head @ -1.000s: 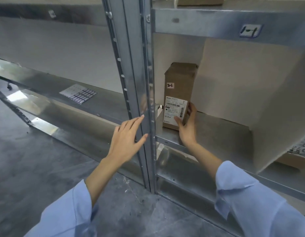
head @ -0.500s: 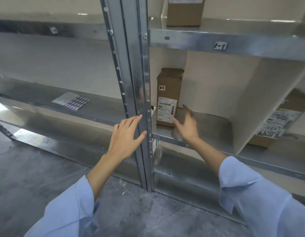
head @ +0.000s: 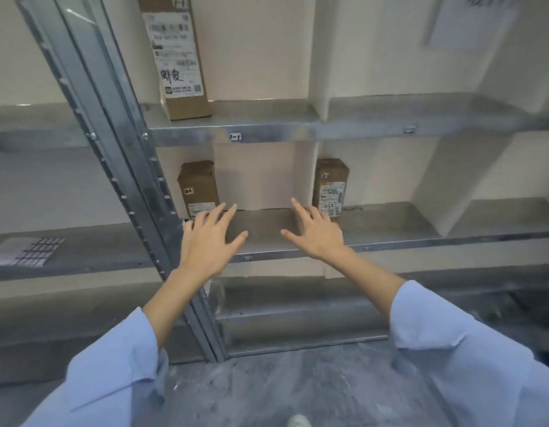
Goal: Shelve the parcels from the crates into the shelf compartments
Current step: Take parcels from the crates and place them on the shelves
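Observation:
A small brown parcel [head: 198, 186] marked 2-1 stands upright at the left end of the middle shelf [head: 390, 241]. My left hand [head: 210, 241] hovers in front of it, fingers spread, holding nothing. My right hand [head: 317, 234] is raised to the right of it, fingers straight and empty, in front of the white divider [head: 305, 177]. A second brown parcel [head: 331, 188] stands in the compartment beyond that divider. On the upper shelf [head: 267, 131] a taller labelled parcel [head: 180, 60] stands upright.
A metal upright post [head: 119, 155] slants down left of the parcels. A sheet of small labels [head: 26, 251] lies on the left bay's shelf. More white dividers [head: 445, 186] split the shelves to the right. Grey concrete floor [head: 282, 389] lies below.
My right hand has let go of the 2-1 parcel and drawn back to the right. My left hand has come off the post. The view has pulled back and tilted up.

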{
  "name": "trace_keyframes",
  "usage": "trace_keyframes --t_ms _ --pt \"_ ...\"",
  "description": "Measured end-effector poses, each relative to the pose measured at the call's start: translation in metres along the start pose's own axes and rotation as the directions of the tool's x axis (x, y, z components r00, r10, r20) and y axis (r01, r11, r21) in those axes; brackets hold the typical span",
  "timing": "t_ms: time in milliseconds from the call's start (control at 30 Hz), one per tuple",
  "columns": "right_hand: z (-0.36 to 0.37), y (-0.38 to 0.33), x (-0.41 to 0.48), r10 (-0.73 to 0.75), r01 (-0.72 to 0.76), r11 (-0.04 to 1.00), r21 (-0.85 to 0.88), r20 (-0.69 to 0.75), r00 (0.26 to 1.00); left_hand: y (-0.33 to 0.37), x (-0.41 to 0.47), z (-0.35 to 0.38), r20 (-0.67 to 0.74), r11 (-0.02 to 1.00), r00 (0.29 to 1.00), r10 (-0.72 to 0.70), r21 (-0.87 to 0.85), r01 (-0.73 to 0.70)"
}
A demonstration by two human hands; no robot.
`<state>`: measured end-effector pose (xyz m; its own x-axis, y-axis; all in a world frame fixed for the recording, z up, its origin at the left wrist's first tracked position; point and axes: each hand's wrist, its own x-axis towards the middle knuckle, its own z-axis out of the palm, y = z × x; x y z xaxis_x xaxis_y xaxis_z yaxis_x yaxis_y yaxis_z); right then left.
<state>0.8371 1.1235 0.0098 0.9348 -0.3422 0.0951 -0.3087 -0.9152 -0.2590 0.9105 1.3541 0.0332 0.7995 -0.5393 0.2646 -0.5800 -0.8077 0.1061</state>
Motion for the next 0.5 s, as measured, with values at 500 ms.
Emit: trace_keyframes --t_ms 500 --pt "-0.152 0.323 -0.193 0.608 -0.622 0.782 -0.040 -0.173 0.775 0.365 0.064 0.034 -0.012 0.777 0.787 0.617 -0.147 -0.612"
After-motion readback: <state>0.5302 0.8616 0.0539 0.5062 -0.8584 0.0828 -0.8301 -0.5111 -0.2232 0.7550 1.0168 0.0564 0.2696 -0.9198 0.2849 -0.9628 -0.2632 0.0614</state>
